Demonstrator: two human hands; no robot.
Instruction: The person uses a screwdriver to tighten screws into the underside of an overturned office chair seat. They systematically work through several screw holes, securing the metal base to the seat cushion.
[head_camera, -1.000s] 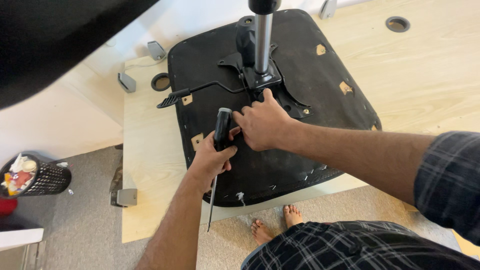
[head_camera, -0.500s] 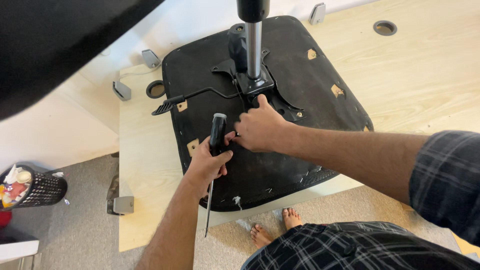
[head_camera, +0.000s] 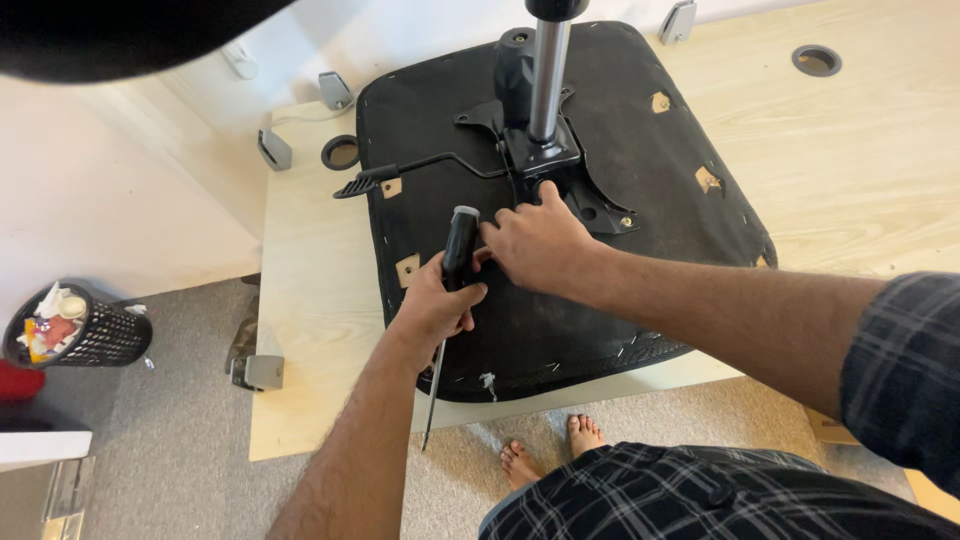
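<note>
An upturned black chair seat (head_camera: 660, 150) lies on a light wooden desk (head_camera: 880, 170). A black metal mechanism plate with a chrome gas cylinder (head_camera: 548, 80) and a side lever (head_camera: 410, 172) is bolted to its underside. My left hand (head_camera: 435, 305) grips the black handle of a long screwdriver (head_camera: 458, 250), its shaft pointing down past the seat's front edge. My right hand (head_camera: 535, 240) rests on the seat beside the mechanism plate, fingers bent against it; what is under the fingertips is hidden.
A black mesh waste bin (head_camera: 75, 330) with rubbish stands on the grey carpet at left. Metal desk brackets (head_camera: 272, 150) sit at the desk's back left. A round cable hole (head_camera: 816, 60) is at the back right. My bare feet (head_camera: 550, 455) are below the desk edge.
The view has shifted slightly. My hands stay at the same spot on the seat, the left still gripping the screwdriver and the right still by the mechanism plate.
</note>
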